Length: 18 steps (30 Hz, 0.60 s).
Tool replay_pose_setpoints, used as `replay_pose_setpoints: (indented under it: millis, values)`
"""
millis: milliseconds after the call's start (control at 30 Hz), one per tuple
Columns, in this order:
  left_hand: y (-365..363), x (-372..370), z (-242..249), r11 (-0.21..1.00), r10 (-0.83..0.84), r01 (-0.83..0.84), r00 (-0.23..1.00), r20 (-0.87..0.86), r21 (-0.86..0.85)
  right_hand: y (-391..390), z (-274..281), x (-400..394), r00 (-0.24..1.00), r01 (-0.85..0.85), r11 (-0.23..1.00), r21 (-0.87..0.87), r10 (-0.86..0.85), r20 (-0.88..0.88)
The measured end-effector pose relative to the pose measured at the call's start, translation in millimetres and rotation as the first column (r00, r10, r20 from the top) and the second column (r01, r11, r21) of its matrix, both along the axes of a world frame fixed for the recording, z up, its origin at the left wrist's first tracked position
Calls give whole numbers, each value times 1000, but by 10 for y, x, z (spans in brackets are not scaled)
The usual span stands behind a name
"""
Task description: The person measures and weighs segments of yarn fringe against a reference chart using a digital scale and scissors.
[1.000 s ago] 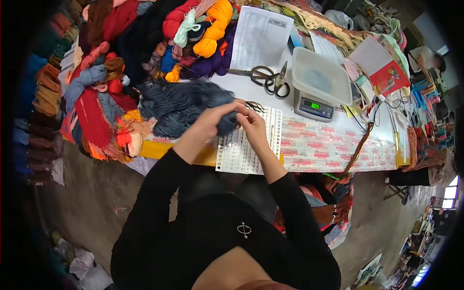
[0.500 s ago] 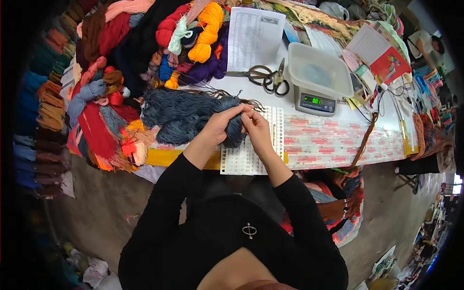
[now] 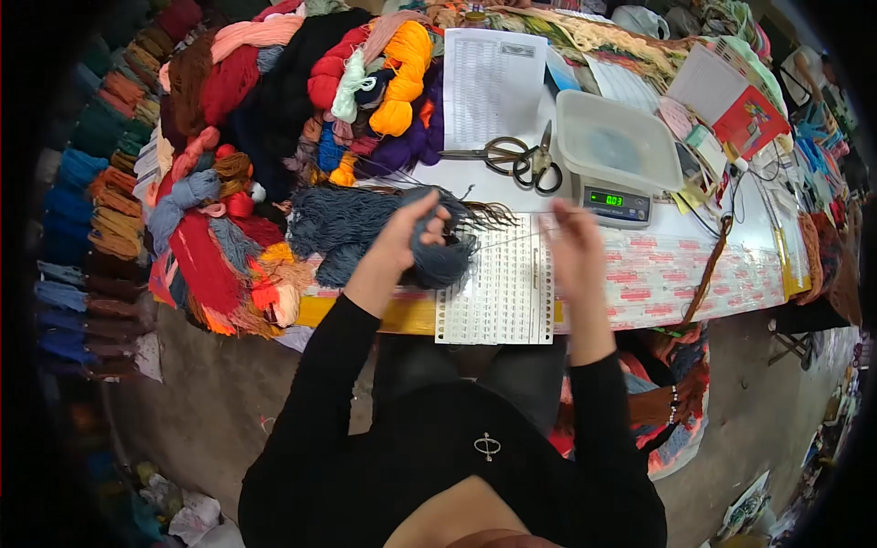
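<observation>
Left hand (image 3: 405,239) grips the grey-blue skein (image 3: 365,228) beside the perforated card (image 3: 498,292), fingers curled to anchor it; right hand (image 3: 574,239), over the card's far edge, fingertips pinching one strand (image 3: 512,239) taut for separation.

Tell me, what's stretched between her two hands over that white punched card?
In the head view, a thin strand of yarn runs from the grey-blue skein in the left hand to the right hand, above the card.
</observation>
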<state>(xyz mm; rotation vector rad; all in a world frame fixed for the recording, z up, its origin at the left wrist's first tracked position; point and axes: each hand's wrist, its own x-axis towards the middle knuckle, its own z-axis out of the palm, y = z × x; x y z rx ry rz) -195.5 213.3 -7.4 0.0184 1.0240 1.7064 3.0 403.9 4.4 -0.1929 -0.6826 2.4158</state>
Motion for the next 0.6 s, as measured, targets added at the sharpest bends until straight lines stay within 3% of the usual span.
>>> replay_pose_setpoints:
  millis: [33, 100, 133, 167, 200, 233, 300, 333, 367, 400, 433, 467, 500, 600]
  values:
    - [-59, -99, 61, 985, 163, -165, 986, -46, -44, 352, -57, 219, 998, 54, 999, 1, -54, -27]
    - [-353, -613, 43, 925, 353, -363, 930, 100, 112, 975, 1, 726, 971, 179, 983, 37, -170, -170]
    - [-523, -846, 82, 865, 477, -471, 879, 6, 173, 1332, -45, 1054, 943, 329, 939, 97, -322, -84]
    - [-689, -942, 217, 809, 507, -505, 858, 77, 301, 1623, -43, 1397, 820, 553, 823, 131, -566, 87]
    - [-819, -1032, 268, 713, 322, -351, 933, 160, 608, 1966, -98, 1816, 672, 706, 687, 172, -727, 143]
    - [-869, -987, 411, 667, 271, -343, 938, 214, 661, 2159, -136, 2110, 486, 824, 519, 225, -853, 188]
    - [-678, -665, 634, 638, 203, -275, 961, 188, 719, 1752, 336, 1874, 264, 728, 332, 600, -943, 201]
    - [-518, -527, 577, 712, 259, -291, 955, 147, 639, 1599, 362, 1584, 291, 711, 368, 599, -930, 226]
    - [-336, -390, 528, 777, 304, -303, 948, 93, 552, 1384, 319, 1347, 338, 446, 359, 820, -916, 217]
    - [-145, -257, 396, 873, 337, -284, 939, -68, 396, 1297, 137, 1153, 559, 239, 444, 863, -790, 252]
    - [39, -179, 198, 924, 175, -141, 982, -67, 355, 1017, 105, 834, 633, 143, 556, 819, -688, 356]
    - [205, 3, 152, 968, 87, -76, 996, -34, 240, 956, -219, 602, 709, 25, 512, 859, -614, 346]
    - [364, 123, 22, 976, 25, -6, 996, -86, 216, 689, -234, 373, 741, -73, 542, 837, -532, 409]
    - [640, 374, -438, 997, -41, 29, 986, 162, 75, 328, -830, -116, 683, -324, 649, 688, -343, 645]
